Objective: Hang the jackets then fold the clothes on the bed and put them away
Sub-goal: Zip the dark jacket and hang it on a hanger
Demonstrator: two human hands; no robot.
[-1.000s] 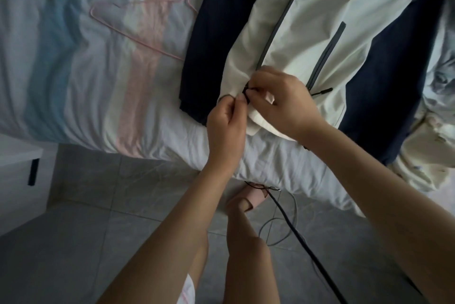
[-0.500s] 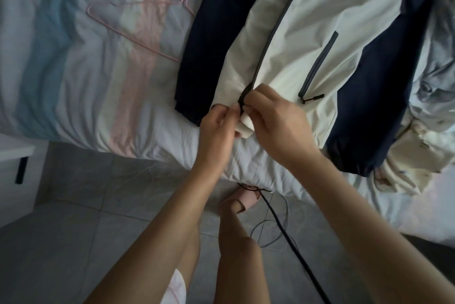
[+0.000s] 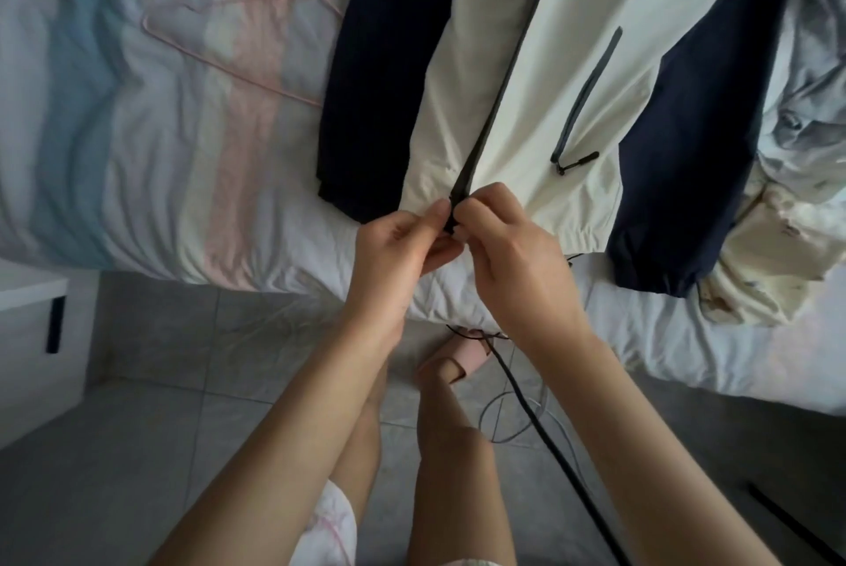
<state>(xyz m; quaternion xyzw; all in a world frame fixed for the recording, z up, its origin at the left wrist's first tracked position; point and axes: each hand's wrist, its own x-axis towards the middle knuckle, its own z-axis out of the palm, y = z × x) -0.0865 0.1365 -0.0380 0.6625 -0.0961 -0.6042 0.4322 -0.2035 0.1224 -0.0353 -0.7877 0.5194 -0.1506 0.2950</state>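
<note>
Joining the zip (image 3: 486, 125) at its bottom end: left hand (image 3: 403, 245) and right hand (image 3: 508, 245) both pinch it at the hem of the cream-and-navy jacket (image 3: 572, 61), laid flat near the edge of the bed (image 3: 183, 153). Advice: seat the pin fully, hold the hem taut, then draw the slider straight.

Your head camera looks steeply down, close over the near edge of the pastel-striped bed (image 3: 137, 153). The lower half shows grey tiled floor (image 3: 183, 428).
</note>
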